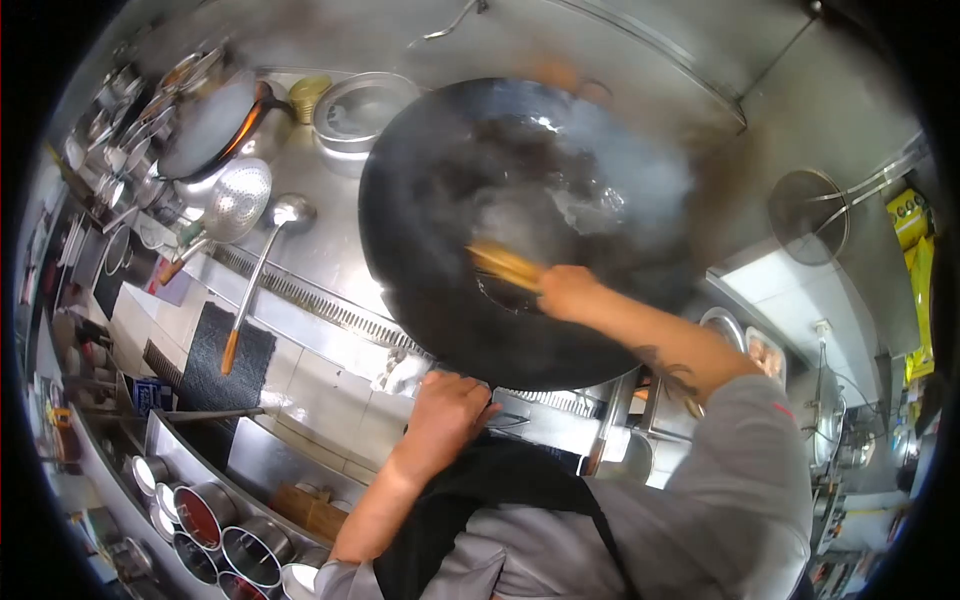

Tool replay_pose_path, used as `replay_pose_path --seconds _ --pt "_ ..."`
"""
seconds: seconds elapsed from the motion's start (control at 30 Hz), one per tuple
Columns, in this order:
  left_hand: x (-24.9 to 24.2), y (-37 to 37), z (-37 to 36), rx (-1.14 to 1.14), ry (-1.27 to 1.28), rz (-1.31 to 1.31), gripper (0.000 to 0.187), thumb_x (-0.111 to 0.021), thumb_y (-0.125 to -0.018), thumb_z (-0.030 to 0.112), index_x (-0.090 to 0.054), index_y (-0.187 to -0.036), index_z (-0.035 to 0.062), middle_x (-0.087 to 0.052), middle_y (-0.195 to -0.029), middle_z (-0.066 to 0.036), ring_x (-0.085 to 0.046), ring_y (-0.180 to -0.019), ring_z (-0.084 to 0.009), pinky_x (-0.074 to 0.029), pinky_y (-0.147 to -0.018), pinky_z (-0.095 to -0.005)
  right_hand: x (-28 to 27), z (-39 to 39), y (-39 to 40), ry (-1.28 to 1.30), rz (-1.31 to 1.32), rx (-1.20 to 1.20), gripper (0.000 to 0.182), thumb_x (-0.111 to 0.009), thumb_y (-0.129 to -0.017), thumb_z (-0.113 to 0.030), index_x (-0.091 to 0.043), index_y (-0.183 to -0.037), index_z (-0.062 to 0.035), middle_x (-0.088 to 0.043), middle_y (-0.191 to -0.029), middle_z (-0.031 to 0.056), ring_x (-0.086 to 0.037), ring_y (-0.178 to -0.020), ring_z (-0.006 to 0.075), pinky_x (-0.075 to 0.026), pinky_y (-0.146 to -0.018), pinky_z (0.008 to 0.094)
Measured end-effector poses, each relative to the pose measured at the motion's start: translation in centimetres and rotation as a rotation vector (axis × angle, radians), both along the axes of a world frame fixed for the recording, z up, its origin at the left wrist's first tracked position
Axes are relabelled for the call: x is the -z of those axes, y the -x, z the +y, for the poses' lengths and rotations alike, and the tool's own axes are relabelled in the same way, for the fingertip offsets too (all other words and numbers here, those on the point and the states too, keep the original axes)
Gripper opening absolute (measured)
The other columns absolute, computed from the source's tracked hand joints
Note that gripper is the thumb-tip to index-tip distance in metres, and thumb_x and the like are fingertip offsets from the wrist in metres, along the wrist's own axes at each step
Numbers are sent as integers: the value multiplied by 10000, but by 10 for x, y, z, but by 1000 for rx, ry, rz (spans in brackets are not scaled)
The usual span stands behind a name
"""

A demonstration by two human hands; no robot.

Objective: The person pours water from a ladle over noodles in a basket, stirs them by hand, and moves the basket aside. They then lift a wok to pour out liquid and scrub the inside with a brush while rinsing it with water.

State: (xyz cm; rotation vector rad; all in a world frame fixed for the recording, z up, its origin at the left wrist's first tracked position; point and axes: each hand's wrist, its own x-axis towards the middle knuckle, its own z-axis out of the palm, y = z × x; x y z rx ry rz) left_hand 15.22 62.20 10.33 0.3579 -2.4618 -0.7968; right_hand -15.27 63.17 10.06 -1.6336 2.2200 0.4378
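A large dark wok [430, 320] fills the middle of the view, steaming, with some shiny liquid in its bottom. Inside it, my right hand [570, 293] is closed around a bamboo wok brush [505, 265], whose splayed end points left against the wok's surface. By the wok's near rim, my left hand [447, 410] has its fingers curled; whatever they grip is hidden. A crumpled white cloth [402, 372] lies just beyond that hand, on the stove's front edge.
To the wok's left are a ladle [262, 272], a perforated skimmer [240, 200], a round metal pot [365, 108] and a second pan [210, 130]. Several seasoning containers [205, 515] stand at lower left. A wire strainer [810, 215] is at right.
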Motion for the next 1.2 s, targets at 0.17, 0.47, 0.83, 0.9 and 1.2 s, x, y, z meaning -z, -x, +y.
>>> replay_pose_path --seconds 0.17,0.47,0.83,0.9,1.2 --pt "0 -1 1 -9 31 -31 188 -755 -792 202 -604 -764 93 -595 -734 -71 -602 -739 -278 -434 -716 -405 45 -109 127 219 94 188 341 -655 -845 -235 -692 -1120 -36 -733 -945 202 -721 -892 368 -566 -789 457" --pt "0 -2 -1 -9 14 -21 186 -753 -803 204 -610 -767 90 -603 -741 -70 -610 -756 -266 -428 -730 -397 31 0 75 40 110 150 532 -610 -857 -228 -557 -1355 -51 -704 -1097 219 -681 -1036 379 -529 -934 476" --pt "2 0 -3 2 10 9 188 -760 -777 192 -603 -750 91 -615 -746 -60 -618 -761 -265 -427 -727 -395 16 -16 135 92 183 150 449 -677 -856 -274 -650 -1194 21 -710 -1015 265 -703 -940 403 -563 -825 473" --pt "-2 0 -5 17 14 -27 183 -753 -785 197 -607 -751 93 -613 -745 -59 -618 -764 -261 -426 -730 -392 42 -43 181 180 191 209 473 -688 -847 -294 -647 -1193 25 -711 -1020 265 -701 -952 409 -560 -840 469" --pt "8 0 -4 1 11 13 176 -738 -807 209 -613 -751 99 -607 -741 -58 -619 -762 -259 -423 -731 -392 -16 -64 170 142 153 248 377 -682 -805 -311 -721 -1107 -88 -733 -960 183 -711 -846 327 -553 -750 432"
